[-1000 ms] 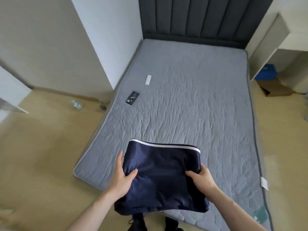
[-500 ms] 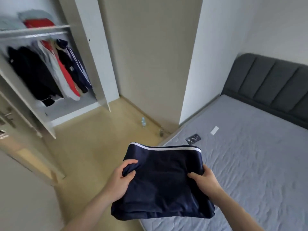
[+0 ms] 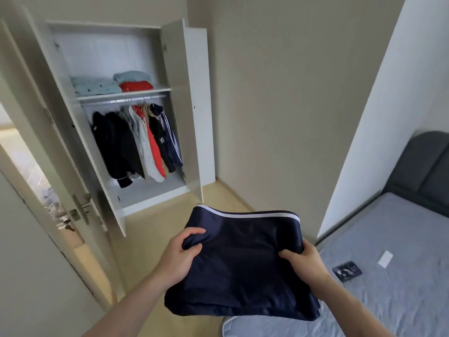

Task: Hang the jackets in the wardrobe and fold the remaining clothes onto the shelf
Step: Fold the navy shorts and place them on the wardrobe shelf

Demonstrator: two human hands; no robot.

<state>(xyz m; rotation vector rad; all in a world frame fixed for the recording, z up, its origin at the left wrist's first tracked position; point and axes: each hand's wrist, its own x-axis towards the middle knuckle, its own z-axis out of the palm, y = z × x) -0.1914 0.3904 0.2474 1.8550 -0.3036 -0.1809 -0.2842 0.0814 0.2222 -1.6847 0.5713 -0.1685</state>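
Both hands, left hand [image 3: 178,257] and right hand [image 3: 303,262], grip a folded navy garment [image 3: 240,266] before the open wardrobe [image 3: 184,93]; jackets [image 3: 136,142] hang below its shelf [image 3: 124,94].

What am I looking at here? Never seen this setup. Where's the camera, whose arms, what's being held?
There is no robot: a person wears one wide-angle camera on the head, looking forward and down, so the arms are their own. The left hand and right hand grip a folded navy garment with a white stripe along its far edge. Ahead stands an open wardrobe: jackets hang on the rail, and folded clothes lie on the shelf above. At the right is a grey mattress with a dark phone-like object and a white tag on it.
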